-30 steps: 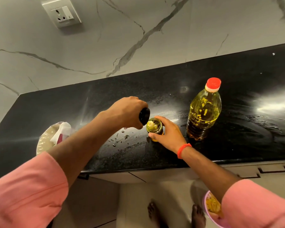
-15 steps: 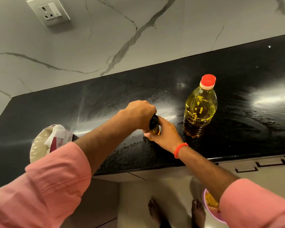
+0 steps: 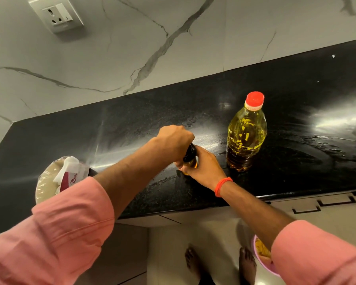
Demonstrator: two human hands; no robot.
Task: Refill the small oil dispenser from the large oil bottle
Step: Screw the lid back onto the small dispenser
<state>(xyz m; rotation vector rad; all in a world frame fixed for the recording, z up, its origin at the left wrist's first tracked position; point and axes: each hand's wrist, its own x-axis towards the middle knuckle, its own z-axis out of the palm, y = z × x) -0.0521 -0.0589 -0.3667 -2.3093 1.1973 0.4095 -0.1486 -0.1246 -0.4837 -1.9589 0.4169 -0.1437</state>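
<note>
Gripping the black cap (image 3: 190, 152) of the small oil dispenser (image 3: 190, 161) from above, the left hand (image 3: 174, 140) has its fingers curled round it; the right hand (image 3: 203, 166) wraps round the dispenser's body, which stands on the black granite countertop (image 3: 132, 128) near its front edge. Large oil bottle (image 3: 246, 134) stands upright just right of the hands, apart from them, red cap (image 3: 254, 99) on, yellow oil reaching the shoulder; orange thread band (image 3: 222, 186) on the right wrist; a plastic-wrapped packet (image 3: 58, 177) lies at the counter's left end; wall socket (image 3: 57, 14) on the marble backsplash.
</note>
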